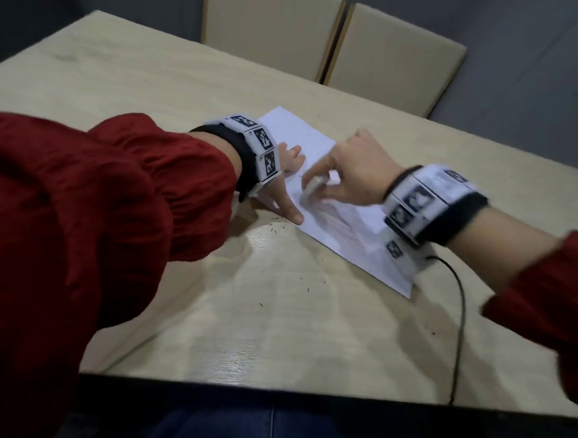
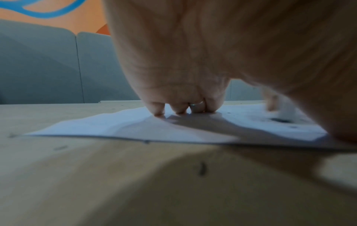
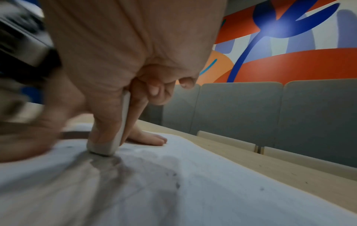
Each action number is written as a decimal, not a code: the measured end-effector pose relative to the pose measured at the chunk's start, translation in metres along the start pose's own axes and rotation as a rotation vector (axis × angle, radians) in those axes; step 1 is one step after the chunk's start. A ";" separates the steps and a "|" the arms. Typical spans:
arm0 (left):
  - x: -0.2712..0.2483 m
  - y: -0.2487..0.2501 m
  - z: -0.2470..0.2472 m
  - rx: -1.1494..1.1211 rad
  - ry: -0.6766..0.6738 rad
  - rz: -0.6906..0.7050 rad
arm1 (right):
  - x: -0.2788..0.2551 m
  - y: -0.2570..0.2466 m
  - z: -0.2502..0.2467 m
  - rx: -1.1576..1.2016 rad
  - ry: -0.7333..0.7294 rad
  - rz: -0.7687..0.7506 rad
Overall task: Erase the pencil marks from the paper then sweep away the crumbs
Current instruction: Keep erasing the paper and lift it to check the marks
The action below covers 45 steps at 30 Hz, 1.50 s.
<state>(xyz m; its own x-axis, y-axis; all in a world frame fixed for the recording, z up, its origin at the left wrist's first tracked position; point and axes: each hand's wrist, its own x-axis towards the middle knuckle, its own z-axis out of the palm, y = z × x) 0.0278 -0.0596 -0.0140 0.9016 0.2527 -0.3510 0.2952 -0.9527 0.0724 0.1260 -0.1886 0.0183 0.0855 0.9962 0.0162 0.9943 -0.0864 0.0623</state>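
Observation:
A white sheet of paper (image 1: 353, 236) lies slantwise on the wooden table (image 1: 145, 92), with faint grey pencil marks (image 1: 327, 214) near its middle. My left hand (image 1: 288, 182) is spread flat on the sheet's left part, its fingertips (image 2: 181, 110) pressing the paper (image 2: 119, 126) down. My right hand (image 1: 348, 177) pinches a white eraser (image 1: 314, 185) between thumb and fingers. The eraser (image 3: 115, 137) stands on end with its bottom edge on the paper (image 3: 193, 183), right by smudged pencil marks (image 3: 108, 165). The right hand is motion-blurred.
Small dark eraser crumbs (image 1: 275, 230) lie scattered on the table left of and below the sheet, and some specks (image 3: 176, 185) lie on the paper. A black cable (image 1: 459, 311) runs from my right wrist over the table's near edge. Two beige chair backs (image 1: 337, 37) stand behind the table.

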 end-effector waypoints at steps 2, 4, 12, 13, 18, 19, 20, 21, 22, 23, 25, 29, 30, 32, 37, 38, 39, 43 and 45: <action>-0.001 0.000 0.000 -0.045 -0.004 0.014 | 0.015 0.000 0.000 0.006 0.006 0.042; 0.001 -0.003 0.001 -0.026 -0.003 0.007 | 0.007 0.000 0.003 0.038 -0.006 0.040; 0.008 -0.006 0.003 0.045 0.009 -0.011 | -0.008 -0.006 -0.010 -0.037 -0.105 -0.064; 0.008 -0.008 0.003 0.039 0.000 -0.017 | -0.001 -0.009 -0.011 -0.043 -0.104 -0.069; 0.006 -0.008 0.001 0.044 -0.014 -0.050 | -0.028 -0.004 -0.006 -0.035 -0.129 -0.046; 0.005 -0.007 0.000 0.047 -0.014 -0.052 | -0.039 -0.001 -0.005 -0.016 -0.133 -0.034; 0.005 -0.007 0.000 0.043 -0.016 -0.056 | -0.049 0.000 -0.004 0.002 -0.146 -0.027; 0.004 -0.007 0.001 0.039 -0.019 -0.059 | -0.056 0.001 -0.004 0.017 -0.168 -0.024; 0.003 -0.007 0.001 0.037 -0.021 -0.061 | -0.059 0.002 -0.006 0.033 -0.195 -0.017; 0.002 -0.006 0.001 0.035 -0.017 -0.060 | -0.060 0.003 -0.007 0.060 -0.228 0.002; -0.002 -0.005 0.000 0.036 -0.009 -0.064 | -0.056 0.006 -0.010 0.183 -0.271 0.085; -0.016 -0.003 0.000 0.032 -0.053 -0.096 | -0.051 0.017 -0.005 0.368 -0.144 0.332; -0.020 -0.003 0.001 0.021 -0.062 -0.104 | -0.051 0.019 -0.001 0.345 -0.147 0.389; -0.028 -0.001 0.002 0.028 -0.060 -0.113 | -0.053 0.022 0.008 0.313 -0.174 0.463; -0.052 0.008 0.002 0.107 -0.110 -0.151 | -0.050 0.020 0.001 0.320 -0.120 0.619; -0.058 0.011 0.002 0.131 -0.103 -0.146 | -0.050 0.017 -0.004 0.317 -0.129 0.641; -0.064 0.015 0.002 0.161 -0.098 -0.137 | -0.051 0.012 -0.009 0.303 -0.152 0.657; -0.088 0.022 -0.002 0.305 -0.145 -0.080 | -0.063 -0.014 -0.023 0.214 -0.371 0.679; -0.096 0.021 -0.001 0.319 -0.166 -0.055 | -0.069 -0.027 -0.022 0.188 -0.474 0.670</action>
<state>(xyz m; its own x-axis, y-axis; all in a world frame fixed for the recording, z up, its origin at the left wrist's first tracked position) -0.0520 -0.1038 0.0219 0.8156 0.2991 -0.4954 0.2045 -0.9498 -0.2369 0.0923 -0.2554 0.0370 0.6372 0.6374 -0.4332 0.7141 -0.6997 0.0207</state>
